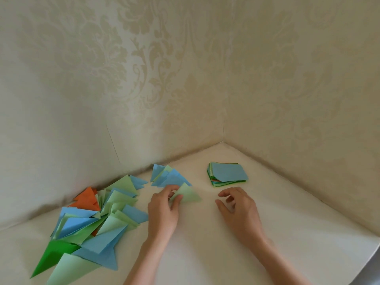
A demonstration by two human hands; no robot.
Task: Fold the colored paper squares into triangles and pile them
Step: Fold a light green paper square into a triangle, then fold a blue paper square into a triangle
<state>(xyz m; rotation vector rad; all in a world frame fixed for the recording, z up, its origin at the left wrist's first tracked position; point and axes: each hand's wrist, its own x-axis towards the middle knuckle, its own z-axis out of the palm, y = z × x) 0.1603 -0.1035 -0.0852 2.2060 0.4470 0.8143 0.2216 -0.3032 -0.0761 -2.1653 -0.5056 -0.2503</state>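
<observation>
While two hands work, one square stack [227, 174], one light-green triangle [188, 194]

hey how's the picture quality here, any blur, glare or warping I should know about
Head view: soft, even light, no glare; faint shadows under the left hand and right hand. Wide-angle warping bends the wall and table edges. Both hands look slightly soft; the square stack is fairly sharp.
</observation>
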